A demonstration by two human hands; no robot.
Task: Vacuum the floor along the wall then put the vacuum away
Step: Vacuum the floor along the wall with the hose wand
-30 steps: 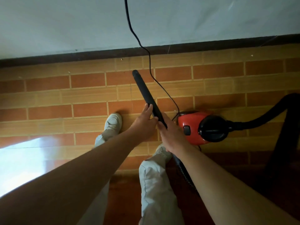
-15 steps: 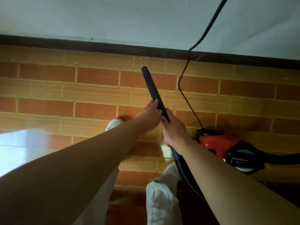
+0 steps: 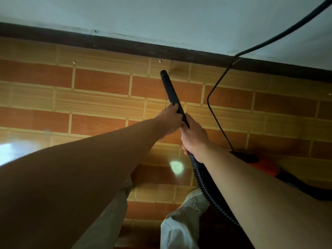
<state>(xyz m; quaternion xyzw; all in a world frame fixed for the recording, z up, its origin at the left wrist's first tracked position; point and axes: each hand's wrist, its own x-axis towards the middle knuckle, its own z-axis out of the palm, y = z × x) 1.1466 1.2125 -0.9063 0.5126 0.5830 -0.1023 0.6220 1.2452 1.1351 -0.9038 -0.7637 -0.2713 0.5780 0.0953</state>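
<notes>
A black vacuum tube (image 3: pixel 170 88) points at the brick-pattern floor (image 3: pixel 100 97), its open tip just short of the dark skirting board (image 3: pixel 125 44) under the pale wall (image 3: pixel 161 17). My left hand (image 3: pixel 169 119) grips the tube from the left, ahead of my right hand (image 3: pixel 195 136), which holds it where the ribbed hose (image 3: pixel 206 186) begins. The red vacuum body (image 3: pixel 264 165) lies at the right, mostly hidden behind my right forearm.
A black power cord (image 3: pixel 215 87) runs from the vacuum body up across the floor and the wall to the top right. Small bits of debris (image 3: pixel 160 61) lie near the skirting. My pale trouser legs (image 3: pixel 179 225) fill the bottom middle.
The tube's tip has moved closer to the skirting board. The view has shifted left, so the red body and the cord now sit farther right. Both hands keep their hold.
</notes>
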